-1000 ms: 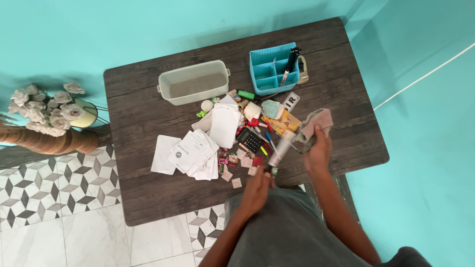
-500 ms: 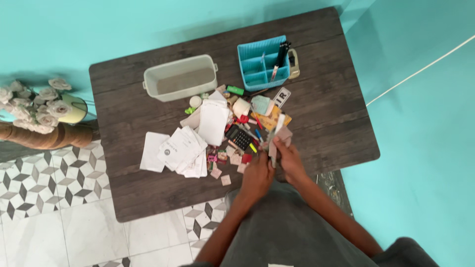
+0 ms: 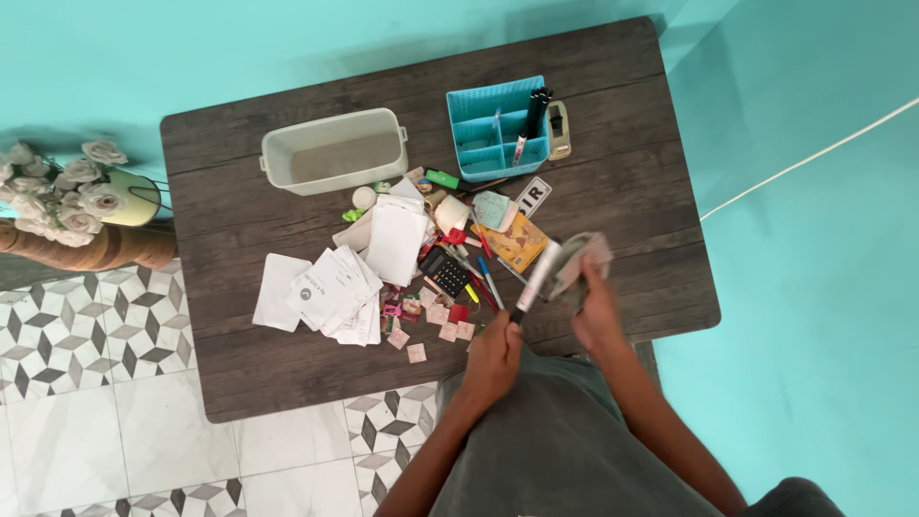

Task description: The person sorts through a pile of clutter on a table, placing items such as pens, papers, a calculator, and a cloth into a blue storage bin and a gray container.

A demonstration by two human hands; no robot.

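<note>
Left hand: we are seeing the left hand (image 3: 493,354) closing around the lower, dark end of a long white marker (image 3: 536,280), just at the front edge of the table (image 3: 239,364).
Right hand: the right hand (image 3: 595,311) is gripping a crumpled grey cloth (image 3: 579,260) and pressing it against the upper part of the marker.
Marker: it is tilting up to the right, above the table, near the calculator (image 3: 445,272).
Around: a pile of paper slips (image 3: 335,287) is lying on the left; a blue organizer (image 3: 498,129) and a grey bin (image 3: 335,150) are standing further back.
</note>
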